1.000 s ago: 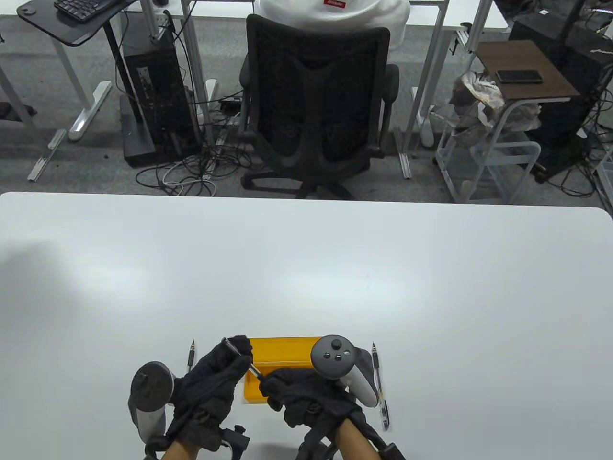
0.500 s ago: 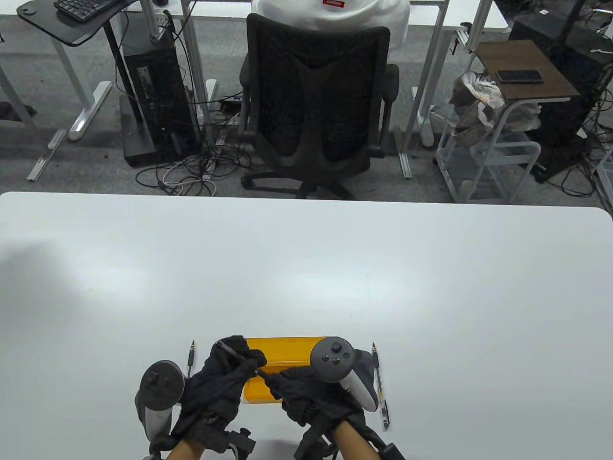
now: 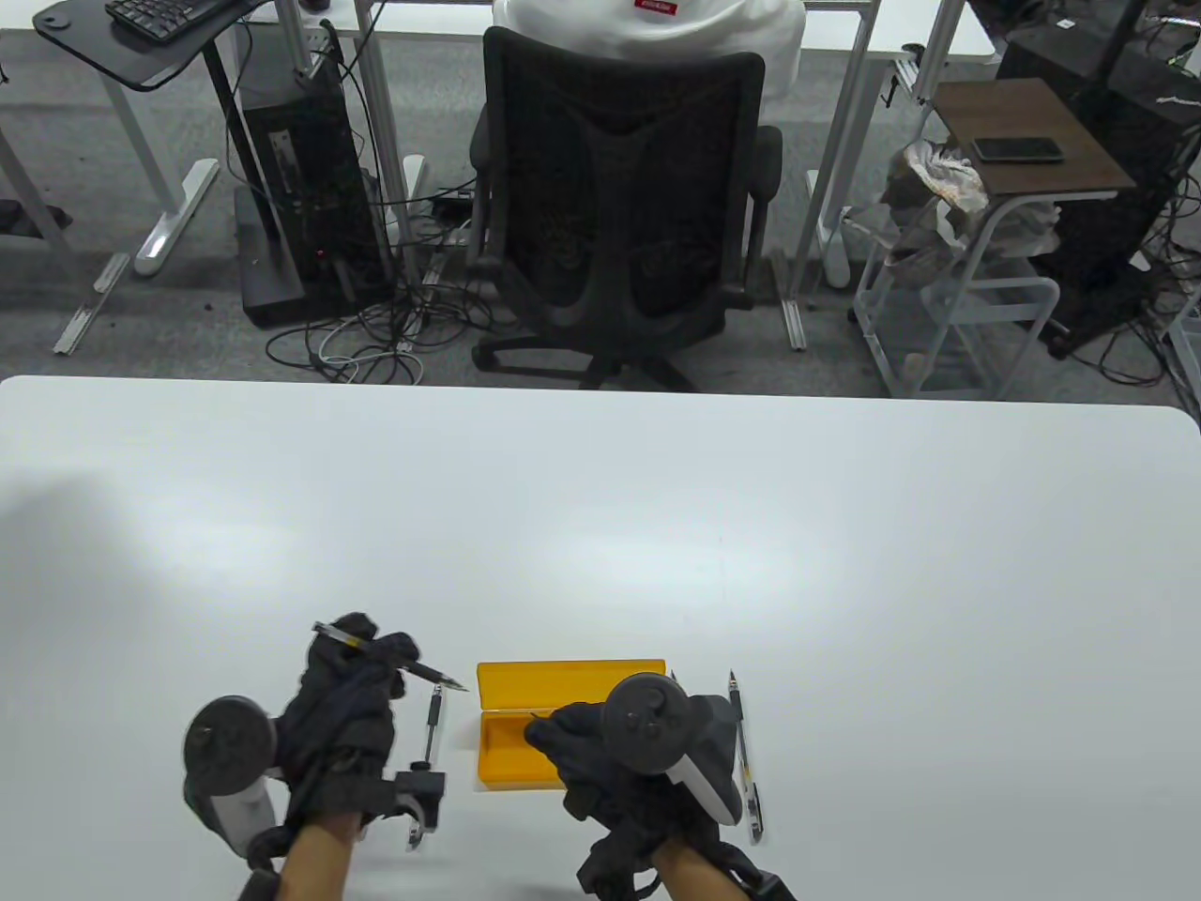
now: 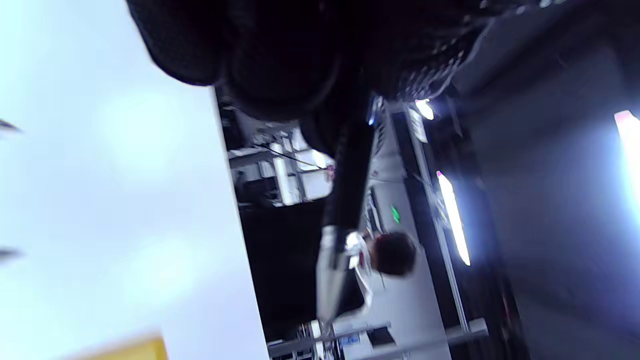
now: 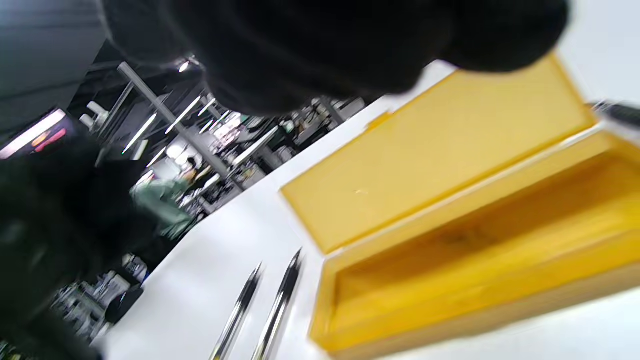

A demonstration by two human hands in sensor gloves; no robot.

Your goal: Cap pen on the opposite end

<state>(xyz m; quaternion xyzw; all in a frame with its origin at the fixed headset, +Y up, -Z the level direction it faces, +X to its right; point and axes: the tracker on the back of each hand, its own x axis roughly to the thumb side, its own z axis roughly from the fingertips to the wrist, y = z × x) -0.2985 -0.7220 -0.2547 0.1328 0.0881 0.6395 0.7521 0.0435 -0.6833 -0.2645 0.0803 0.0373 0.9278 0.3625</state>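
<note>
My left hand (image 3: 380, 657) grips a black pen (image 3: 427, 670) in the air left of the yellow box, its bare metal tip pointing right. The left wrist view shows the pen (image 4: 345, 200) running down from my fingers to the uncapped tip. My right hand (image 3: 563, 737) is curled over the open yellow pen box (image 3: 511, 765). A small dark end, apparently the pen cap (image 3: 537, 719), sticks out of its fingers. The right wrist view does not show the cap.
The box lid (image 5: 440, 165) lies open and flat behind the tray (image 5: 450, 310). One pen (image 3: 432, 727) lies on the table left of the box. Two more pens (image 3: 746, 760) lie right of it, also in the right wrist view (image 5: 280, 300).
The hands have pulled apart. My left hand moved left and away with the pen, now uncapped. My right hand stayed over the box with the cap end.
</note>
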